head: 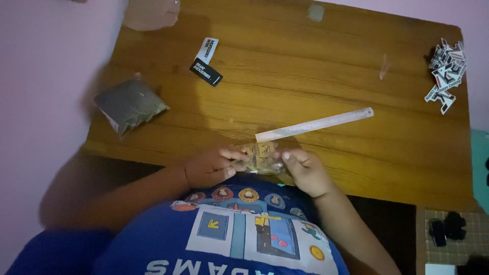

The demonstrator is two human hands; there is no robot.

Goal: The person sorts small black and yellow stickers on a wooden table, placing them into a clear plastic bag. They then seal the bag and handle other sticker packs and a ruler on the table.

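My left hand (211,165) and my right hand (304,170) meet at the near edge of the wooden table (305,61). Between their fingertips they pinch a small clear plastic packet (262,158) with yellowish pieces inside. The packet hangs just over the table's edge, above my blue printed shirt. Its contents are too small to make out. A long metal ruler (314,124) lies on the table just beyond the packet, slanting up to the right.
A grey stack of flat packets (130,104) sits at the left edge. Black and white paper tags (206,61) lie in the middle back. A pile of black-and-white stickers (447,74) rests at the far right. Dark objects (446,227) lie on the floor at right.
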